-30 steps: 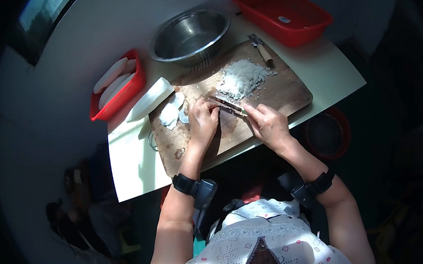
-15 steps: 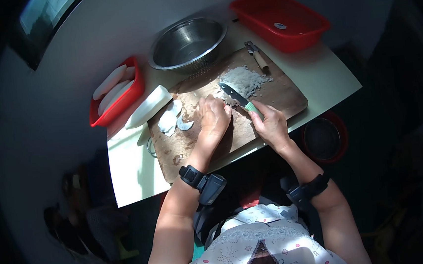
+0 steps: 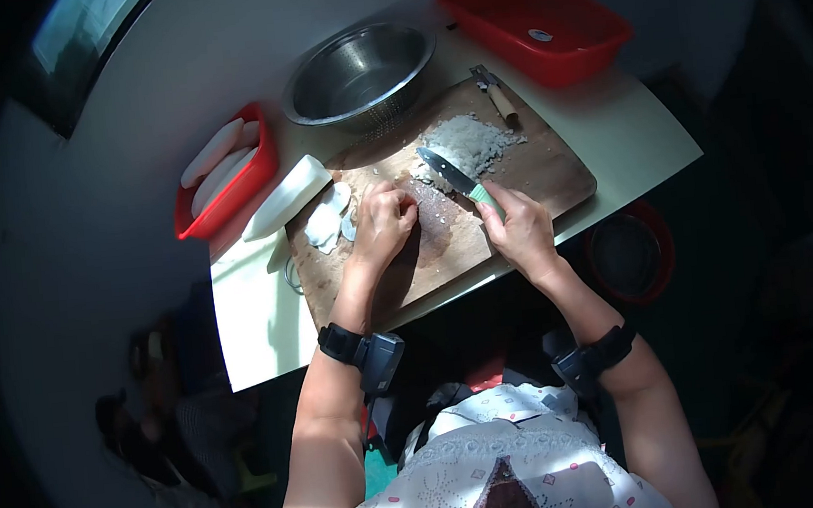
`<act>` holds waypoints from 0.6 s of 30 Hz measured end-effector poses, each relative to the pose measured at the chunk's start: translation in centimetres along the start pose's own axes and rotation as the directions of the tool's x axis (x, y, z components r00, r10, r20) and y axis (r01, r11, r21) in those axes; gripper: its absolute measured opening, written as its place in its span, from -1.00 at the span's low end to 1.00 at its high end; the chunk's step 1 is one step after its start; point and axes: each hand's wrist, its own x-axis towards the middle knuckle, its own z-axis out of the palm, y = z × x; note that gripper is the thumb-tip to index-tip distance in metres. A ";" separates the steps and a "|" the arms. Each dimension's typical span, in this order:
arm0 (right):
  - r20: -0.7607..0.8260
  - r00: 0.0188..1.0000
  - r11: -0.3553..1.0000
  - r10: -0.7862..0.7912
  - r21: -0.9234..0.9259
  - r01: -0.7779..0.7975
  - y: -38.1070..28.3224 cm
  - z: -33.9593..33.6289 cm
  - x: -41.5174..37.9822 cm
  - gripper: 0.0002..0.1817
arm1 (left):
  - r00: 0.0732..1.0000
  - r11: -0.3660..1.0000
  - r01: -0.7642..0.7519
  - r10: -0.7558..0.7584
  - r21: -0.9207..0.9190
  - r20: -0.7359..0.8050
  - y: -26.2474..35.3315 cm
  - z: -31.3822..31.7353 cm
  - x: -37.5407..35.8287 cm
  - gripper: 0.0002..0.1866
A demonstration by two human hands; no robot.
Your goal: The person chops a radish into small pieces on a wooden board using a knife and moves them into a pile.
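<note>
My right hand [image 3: 522, 231] is closed around the pale green handle of a knife [image 3: 449, 170]. The dark blade points up and left, its tip at the near edge of a pile of finely chopped white radish [image 3: 469, 141]. My left hand [image 3: 385, 225] rests on the wooden cutting board [image 3: 459, 250] with its fingers curled in; whatever is inside them is hidden. Left of it lie thin white radish slices [image 3: 324, 224], partly beside the wrist. A long peeled radish [image 3: 286, 199] with a cut end leans over the board's left edge.
At the back stands a perforated steel basin [image 3: 359, 76]. A red basket [image 3: 267, 160] with several peeled radishes is at left, a red tub [image 3: 542, 38] at back right. A wooden-handled peeler [image 3: 500, 103] lies on the board. Below the right table edge is a red-rimmed bucket [image 3: 628, 254].
My left hand has moved left, away from the knife and toward the slices, uncovering damp board and small bits. The knife has shifted slightly left and up in my right hand.
</note>
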 end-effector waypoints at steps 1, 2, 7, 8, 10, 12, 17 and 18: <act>-0.013 1.000 1.000 -0.010 0.000 0.010 0.1 0.1 0.0 -0.69 | 0.999 0.999 -0.032 0.032 0.004 0.014 -0.2 -0.1 0.0 -0.91; -0.008 1.000 1.000 -0.006 -0.003 0.006 0.0 0.1 -0.1 -0.69 | 0.999 0.999 -0.039 0.039 0.015 0.009 -0.3 -0.1 -0.1 -0.91; -0.013 1.000 0.999 -0.018 -0.028 0.017 0.0 0.0 -0.1 -0.69 | 0.998 0.997 -0.067 0.067 0.026 0.000 -0.5 -0.1 -0.4 -0.91; -0.003 0.999 0.999 -0.037 -0.023 0.037 0.0 0.0 -0.2 -0.70 | 0.999 0.999 -0.045 0.045 0.005 -0.011 -0.5 -0.1 -0.5 -0.90; 0.019 0.997 0.997 -0.076 -0.013 0.076 0.1 0.0 -0.4 -0.70 | 1.000 0.999 0.001 -0.002 -0.038 -0.031 -0.5 -0.1 -0.8 -0.89; 0.101 0.986 0.982 -0.134 -0.120 0.145 -1.0 -0.5 -0.8 -0.70 | 0.998 0.998 0.037 -0.039 -0.045 -0.049 -0.5 0.2 -1.2 -0.88; 0.114 0.934 0.895 -0.339 -0.267 0.358 -1.7 -0.2 -1.4 -0.72 | 0.990 0.999 0.047 -0.048 -0.010 -0.134 0.2 1.0 -1.8 -0.88; 0.116 0.931 0.886 -0.345 -0.286 0.364 -1.9 -0.2 -1.5 -0.73 | 0.988 0.998 0.050 -0.053 -0.023 -0.148 0.2 1.2 -1.9 -0.88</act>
